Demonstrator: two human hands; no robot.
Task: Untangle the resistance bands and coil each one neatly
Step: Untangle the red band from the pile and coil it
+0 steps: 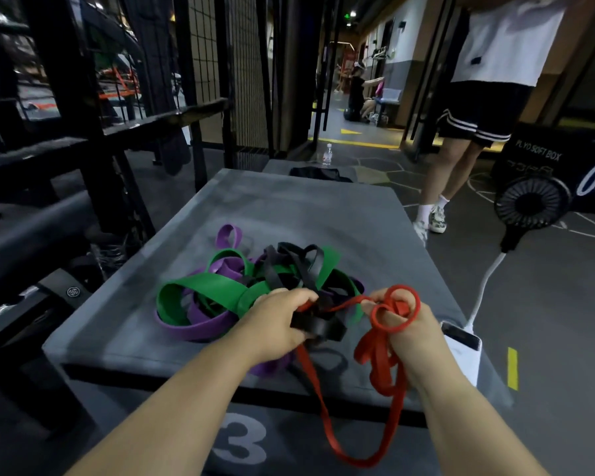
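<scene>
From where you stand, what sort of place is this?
Most likely a gym. Tangled resistance bands lie on a grey padded box numbered 3, a black box nearby reads PLYO SOFT BOX, and black metal racks stand on the left.

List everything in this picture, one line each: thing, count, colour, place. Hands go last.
box: 1, grey top, centre, a 3 on its front
red band: 1, red, front right, loop hanging over box front
green band: 1, green, left on box top
purple band: count unclear, purple, under the green
black band: count unclear, black, middle of box top
power bank: 1, white, box's right edge
fan: 1, black, right of box
bottle: 1, clear, floor beyond box
bystander: 1, white top, black shorts, back right
left hand: 1, gripping black band
right hand: 1, holding red band coils
</scene>
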